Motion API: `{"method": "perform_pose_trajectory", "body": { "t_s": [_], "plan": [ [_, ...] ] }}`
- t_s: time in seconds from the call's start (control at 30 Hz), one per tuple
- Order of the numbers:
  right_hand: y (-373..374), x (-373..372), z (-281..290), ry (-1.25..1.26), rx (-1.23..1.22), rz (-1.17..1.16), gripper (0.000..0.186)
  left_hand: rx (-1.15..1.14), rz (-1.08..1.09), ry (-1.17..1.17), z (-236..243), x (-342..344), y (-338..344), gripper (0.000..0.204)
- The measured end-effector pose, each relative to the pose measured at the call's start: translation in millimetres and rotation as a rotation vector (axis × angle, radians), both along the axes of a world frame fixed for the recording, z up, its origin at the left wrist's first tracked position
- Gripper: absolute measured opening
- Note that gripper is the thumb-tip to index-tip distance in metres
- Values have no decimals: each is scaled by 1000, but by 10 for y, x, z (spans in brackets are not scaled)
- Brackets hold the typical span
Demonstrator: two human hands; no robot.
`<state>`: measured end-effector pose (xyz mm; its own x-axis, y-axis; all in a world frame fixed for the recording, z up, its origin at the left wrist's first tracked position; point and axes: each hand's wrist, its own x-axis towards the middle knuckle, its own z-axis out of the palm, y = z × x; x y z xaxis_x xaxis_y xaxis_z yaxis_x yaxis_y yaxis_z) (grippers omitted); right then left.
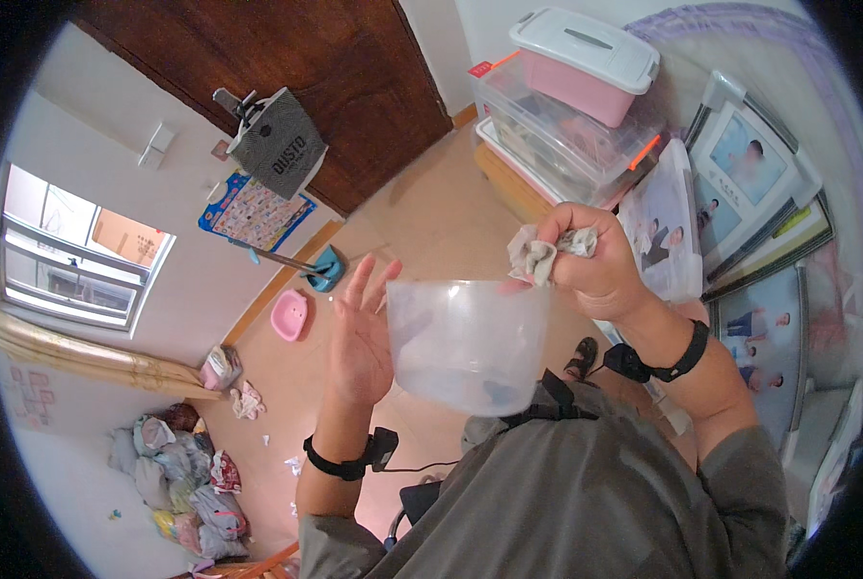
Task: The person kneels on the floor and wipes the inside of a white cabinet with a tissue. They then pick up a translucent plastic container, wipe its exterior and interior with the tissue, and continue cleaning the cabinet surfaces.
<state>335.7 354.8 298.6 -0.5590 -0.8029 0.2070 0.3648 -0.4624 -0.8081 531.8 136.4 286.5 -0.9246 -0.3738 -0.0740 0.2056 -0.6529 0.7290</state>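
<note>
A translucent plastic container (465,347) is held up between my hands over my lap. My left hand (359,338) is at its left side, fingers raised and spread, with part of the hand behind or against the plastic. In my right hand (590,265), closed at the container's upper right rim, is a crumpled pale wad (533,256), cloth or paper; I cannot tell which. A fingertip of that hand seems to touch the rim.
Stacked storage boxes (576,135) and framed photos (735,154) stand at the right. A dark door (354,77) with a hanging bag (277,145) is ahead. A blue dustpan (327,270), a pink basin (289,314) and a pile of bags (180,482) lie to the left.
</note>
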Motion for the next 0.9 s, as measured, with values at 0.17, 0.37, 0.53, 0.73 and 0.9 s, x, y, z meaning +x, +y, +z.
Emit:
{"method": "perform_pose_trajectory", "body": {
  "t_s": [0.17, 0.37, 0.53, 0.73, 0.9],
  "plan": [
    [-197, 371, -212, 127, 124, -117, 12, -417, -250, -134, -351, -77, 473, 83],
    [323, 276, -2177, 383, 1172, 214, 17, -246, -766, -673, -1365, 101, 764, 94],
    [554, 369, -2202, 503, 1121, 275, 16, -705, -967, -263, -1630, -69, 968, 100],
    [794, 276, -2297, -385, 1007, 134, 19, -1152, -922, 158, -1852, -305, 1147, 106],
    [921, 163, -2056, -659, 903, -3, 18, -1099, -1043, 269, -1862, -598, 1186, 114]
  ]
}}
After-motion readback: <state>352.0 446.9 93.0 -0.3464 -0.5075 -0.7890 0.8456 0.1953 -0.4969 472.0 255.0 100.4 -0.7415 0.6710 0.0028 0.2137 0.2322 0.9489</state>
